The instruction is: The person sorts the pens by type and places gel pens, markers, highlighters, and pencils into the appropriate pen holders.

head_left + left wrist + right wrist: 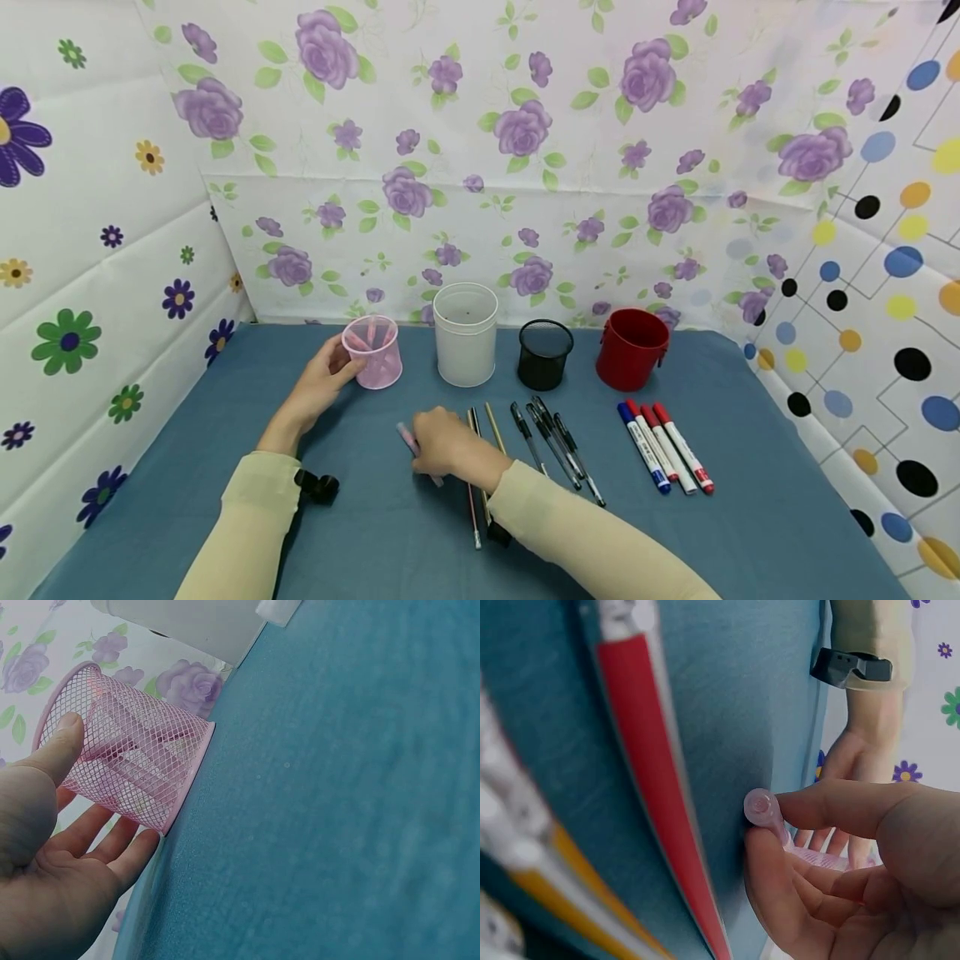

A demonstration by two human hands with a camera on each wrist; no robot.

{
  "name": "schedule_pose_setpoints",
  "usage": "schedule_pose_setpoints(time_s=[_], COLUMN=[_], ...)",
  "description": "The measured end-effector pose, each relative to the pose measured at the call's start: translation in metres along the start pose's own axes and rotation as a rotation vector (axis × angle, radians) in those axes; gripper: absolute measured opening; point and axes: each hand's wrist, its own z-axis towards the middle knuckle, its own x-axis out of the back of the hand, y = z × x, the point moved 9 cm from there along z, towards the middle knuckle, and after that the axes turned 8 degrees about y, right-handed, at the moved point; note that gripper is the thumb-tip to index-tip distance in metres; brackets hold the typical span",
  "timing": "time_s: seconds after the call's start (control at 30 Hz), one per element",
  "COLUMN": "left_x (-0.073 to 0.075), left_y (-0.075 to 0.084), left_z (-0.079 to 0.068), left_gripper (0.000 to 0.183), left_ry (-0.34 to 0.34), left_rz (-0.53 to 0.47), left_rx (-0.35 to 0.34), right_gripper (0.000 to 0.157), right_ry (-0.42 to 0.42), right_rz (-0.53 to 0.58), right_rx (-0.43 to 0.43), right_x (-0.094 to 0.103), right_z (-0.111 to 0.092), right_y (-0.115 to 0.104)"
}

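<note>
My left hand (pixel 322 375) holds the side of a pink mesh pen cup (pixel 135 750), thumb near the rim and fingers around its far side. The cup stands upright in the head view, with several pink pens (pixel 372 335) inside. My right hand (pixel 453 446) pinches another pink pen (pixel 762 807) between thumb and index finger, close over the blue cloth. The pen's round end faces the right wrist camera. Beside and partly under the right forearm lie several pencils (pixel 472 500), among them a red one (pixel 656 765) in the right wrist view.
A white bin (pixel 466 350), a black mesh cup (pixel 544 367) and a red cup (pixel 632 358) stand along the back. Several black pens (pixel 558 446) lie in front of the black cup. Blue and red markers (pixel 663 446) lie farther right. Patterned cloth walls border the table.
</note>
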Motion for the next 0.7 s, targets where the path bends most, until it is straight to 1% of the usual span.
schedule_pose_setpoints(time_s=[0.2,0.3,0.37,0.57,0.7], left_x=[0.000,-0.001,0.000,0.001,0.000], left_y=[-0.001,-0.003,-0.004,-0.002,-0.002], left_z=[0.000,0.002,0.003,0.002,0.002], left_gripper=[0.077,0.077,0.077,0.076,0.075], left_ry=[-0.003,-0.005,-0.003,0.009,0.013], left_rz=[-0.001,-0.001,0.002,-0.001,-0.008], left_rx=[0.017,0.024,0.025,0.029,0.039], right_gripper=[0.019,0.025,0.027,0.027,0.025], right_ry=[-0.030,-0.046,-0.059,-0.061,-0.024], right_rz=[0.065,0.113,0.174,0.361,0.441], right_rx=[-0.014,-0.028,-0.037,-0.028,0.011], right_x=[-0.004,-0.003,-0.002,0.012,0.024], right_z=[0.002,0.002,0.002,0.006,0.011], right_y=[0.005,0.008,0.010,0.012,0.016])
